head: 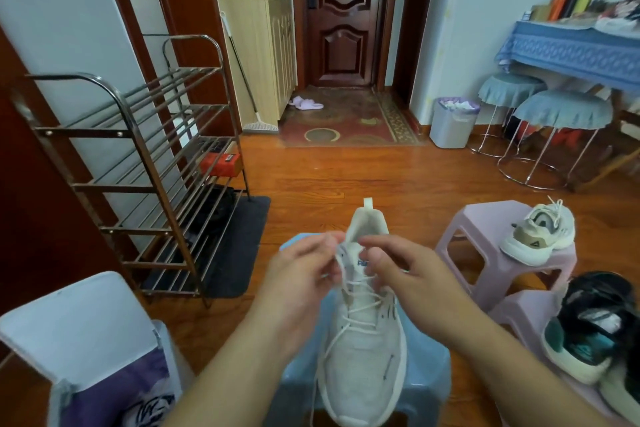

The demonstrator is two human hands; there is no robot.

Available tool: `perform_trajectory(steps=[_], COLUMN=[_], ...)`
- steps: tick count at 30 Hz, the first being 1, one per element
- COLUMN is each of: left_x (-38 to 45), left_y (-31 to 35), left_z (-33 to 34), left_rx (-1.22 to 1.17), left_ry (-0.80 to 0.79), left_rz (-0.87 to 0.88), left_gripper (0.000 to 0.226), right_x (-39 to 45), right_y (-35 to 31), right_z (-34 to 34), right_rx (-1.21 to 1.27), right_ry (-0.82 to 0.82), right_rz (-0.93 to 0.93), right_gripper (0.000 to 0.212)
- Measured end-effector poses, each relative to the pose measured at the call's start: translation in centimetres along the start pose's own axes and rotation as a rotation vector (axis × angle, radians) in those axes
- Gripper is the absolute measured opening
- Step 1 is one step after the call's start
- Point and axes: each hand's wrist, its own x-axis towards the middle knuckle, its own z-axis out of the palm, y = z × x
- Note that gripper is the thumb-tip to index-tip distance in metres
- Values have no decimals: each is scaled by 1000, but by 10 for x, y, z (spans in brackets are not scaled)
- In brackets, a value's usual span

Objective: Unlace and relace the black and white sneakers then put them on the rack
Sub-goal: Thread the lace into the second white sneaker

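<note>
Two grips, left hand [302, 274] and right hand [401, 270], are pinched on the cream mesh sneaker's [363, 350] white lace [360, 305] between them.

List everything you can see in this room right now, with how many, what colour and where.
white sneaker: 1, off-white, on blue stool, between the hands
blue stool: 1, light blue, centre foreground
second white sneaker: 1, on pink stool, right
pink stools: 2, right
black sneakers: dark with teal, count unclear, lower right
shoe rack: 1, metal, left
red box: 1, on the rack
bin: 1, grey, by far wall
slippers: pair, lilac, by door
left hand: pinches lace
right hand: pinches lace
</note>
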Motion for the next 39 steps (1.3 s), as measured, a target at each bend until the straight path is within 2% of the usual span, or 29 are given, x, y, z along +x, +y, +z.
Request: perform_trajectory(steps=[2,5,7,10,13,15,17,19,21,24,26,28,33,39], left_x=[-3,-3,-4,4,17,19,20,21,24,22,17,14,10,9], left_y=[-6,-9,-8,-6,-8,-17,-28,-34,-32,-29,-27,-25,-27,-31], left_z=[14,24,28,25,14,10,10,10,8,3,2,4,8,6], left_rx=[30,-27,-36,185,519,694,789,825,756,373,147,58,50,227], left_ry=[-64,-27,-30,-3,136,172,143,162,213,203,197,195,202,204], left_rz=[20,38,32,126,220,152,86,83,61,-70,-160,-202,-177,-40], left_gripper=[20,16,15,15,13,22,32,29,20,12,14,13,13,11], right_x=[0,2,2,6,17,24,25,23,20,18,20,24,32,33], right_y=[-5,-4,-2,-4,7,20,26,24,17,15,20,24,26,21], right_z=[6,4,1,-3,-28,-45,-47,-35,-19,5,18,26,35,35], right_rx=[217,361,406,433,244,43,-87,-169,-250,-396,-529,-624,-733,-787], right_ry=[3,118,73,80,363,497,487,428,357,237,222,269,351,302], right_rz=[11,92,119,156,212,251,253,188,82,-50,-156,-215,-208,-286], right_gripper=[23,18,16,10,8,8,8,13,15,10,8,6,8,11])
